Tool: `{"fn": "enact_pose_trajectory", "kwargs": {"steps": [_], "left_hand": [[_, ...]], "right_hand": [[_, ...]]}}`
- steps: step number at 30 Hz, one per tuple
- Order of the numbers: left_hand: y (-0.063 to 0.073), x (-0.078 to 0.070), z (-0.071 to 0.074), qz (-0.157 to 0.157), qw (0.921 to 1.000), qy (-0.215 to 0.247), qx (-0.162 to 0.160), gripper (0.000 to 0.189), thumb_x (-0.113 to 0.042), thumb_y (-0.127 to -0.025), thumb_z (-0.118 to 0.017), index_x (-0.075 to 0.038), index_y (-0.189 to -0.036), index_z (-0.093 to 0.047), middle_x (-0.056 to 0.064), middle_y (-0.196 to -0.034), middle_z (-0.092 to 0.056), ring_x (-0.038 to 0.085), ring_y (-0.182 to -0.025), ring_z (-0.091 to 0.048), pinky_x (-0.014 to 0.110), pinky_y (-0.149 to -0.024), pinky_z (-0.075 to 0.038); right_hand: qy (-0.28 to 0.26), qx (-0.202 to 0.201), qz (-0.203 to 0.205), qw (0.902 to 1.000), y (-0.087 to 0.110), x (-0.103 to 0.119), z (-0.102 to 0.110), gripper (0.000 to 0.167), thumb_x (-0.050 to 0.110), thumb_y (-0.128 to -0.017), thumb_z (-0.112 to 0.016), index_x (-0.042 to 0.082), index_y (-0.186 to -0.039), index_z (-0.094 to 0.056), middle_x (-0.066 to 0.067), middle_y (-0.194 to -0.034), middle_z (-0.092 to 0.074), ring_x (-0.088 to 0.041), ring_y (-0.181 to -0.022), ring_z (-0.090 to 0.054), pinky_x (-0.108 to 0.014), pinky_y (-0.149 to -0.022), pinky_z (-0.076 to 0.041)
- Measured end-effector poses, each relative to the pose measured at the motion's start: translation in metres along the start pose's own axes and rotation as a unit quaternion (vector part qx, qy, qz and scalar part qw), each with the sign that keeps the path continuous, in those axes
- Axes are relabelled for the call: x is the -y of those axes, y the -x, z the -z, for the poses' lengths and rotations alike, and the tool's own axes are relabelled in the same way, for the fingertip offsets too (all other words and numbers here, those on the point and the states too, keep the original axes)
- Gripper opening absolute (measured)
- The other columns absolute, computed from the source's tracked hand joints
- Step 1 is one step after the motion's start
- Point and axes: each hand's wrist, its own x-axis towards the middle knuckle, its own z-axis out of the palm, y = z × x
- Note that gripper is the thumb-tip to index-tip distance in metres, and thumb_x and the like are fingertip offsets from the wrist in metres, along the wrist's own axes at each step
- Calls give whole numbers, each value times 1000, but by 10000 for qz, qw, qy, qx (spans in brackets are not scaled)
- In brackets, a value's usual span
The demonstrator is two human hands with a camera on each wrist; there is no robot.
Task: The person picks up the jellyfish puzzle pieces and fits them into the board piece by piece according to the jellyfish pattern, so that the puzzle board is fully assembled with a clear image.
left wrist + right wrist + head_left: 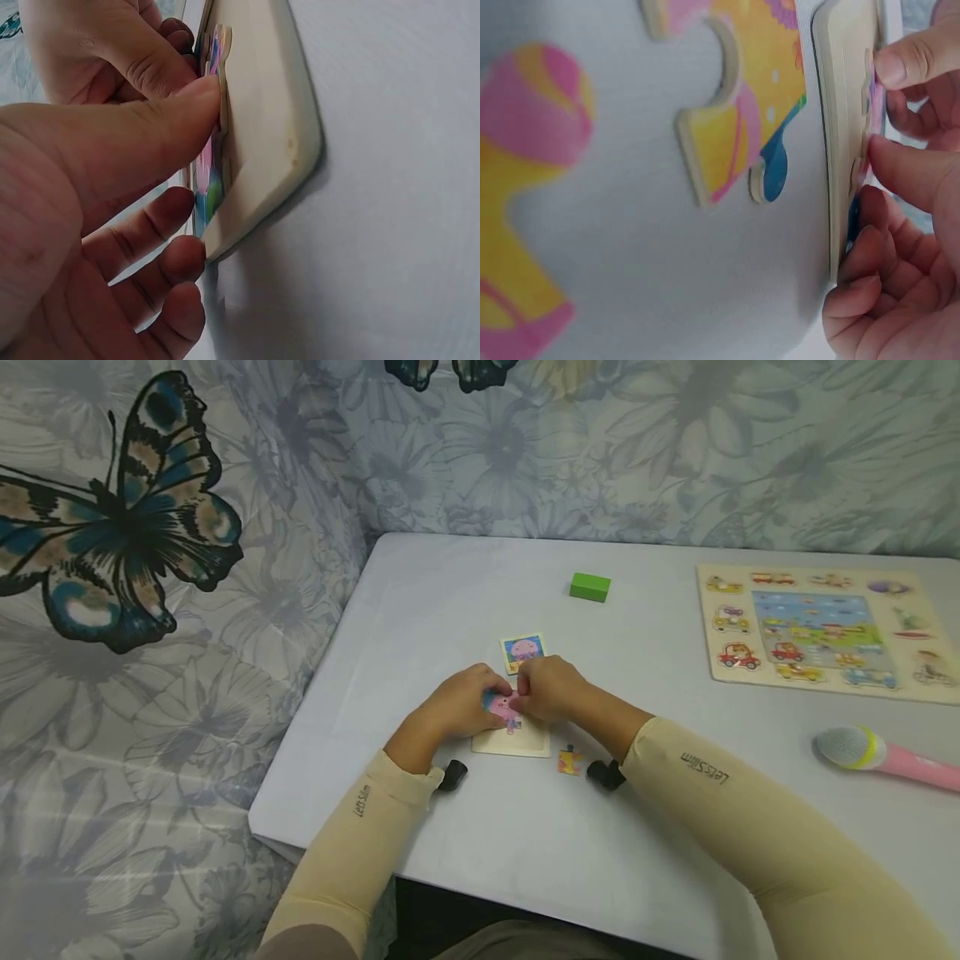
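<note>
A small wooden jigsaw board (512, 745) lies on the white table, with pink and blue puzzle pieces (506, 710) on its upper part. My left hand (463, 700) pinches the pieces from the left, thumb (196, 101) on them and the other fingers curled by the board's edge. From the other side my right hand (553, 687) pinches the pieces too, its thumb (900, 169) close to the left one. Fingers hide part of the picture. A loose yellow and pink puzzle piece (569, 761) lies right of the board; a second yellow piece (525, 195) shows in the right wrist view.
Just beyond the board lies a small square picture (522, 648) with a pink figure. A green block (590, 587) sits farther back. On the right are a large vehicle puzzle board (825, 683) and a pink toy microphone (900, 760). Patterned cloth (510, 468) hangs behind the table.
</note>
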Motion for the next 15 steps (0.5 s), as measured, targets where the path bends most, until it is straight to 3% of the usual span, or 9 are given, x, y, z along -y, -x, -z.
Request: {"fn": "enact_pose_trajectory", "kwargs": {"steps": [6,10,15], "left_hand": [[0,-4,-2,164,9999,-26,-7,40,-22,-86,-84,-18,-124,-71,-1,-126,-61,18,-122,-56,37,-112,-42],[0,-7,-3,215,9997,-80,9,42,-25,-87,-83,-19,-127,-70,-3,-128,-59,17,-122,-56,38,-112,-42],[3,-10,-1,278,9986,-435,146,43,-28,-90,-79,-20,-131,-67,-3,-131,-57,18,-123,-54,38,-111,-43]], "right_hand": [[-52,-126,129,9998,16,-10,11,14,24,-94,-73,12,-92,-67,-3,-84,-64,-20,-77,-57,-30,-65,-45],[-24,-177,-166,9997,41,-29,26,9,20,-95,-70,12,-100,-71,-6,-91,-66,-23,-84,-58,-32,-68,-48],[150,-34,-523,9985,77,-62,40,19,20,-94,-71,12,-111,-72,-10,-103,-68,-26,-92,-59,-38,-76,-52]]}}
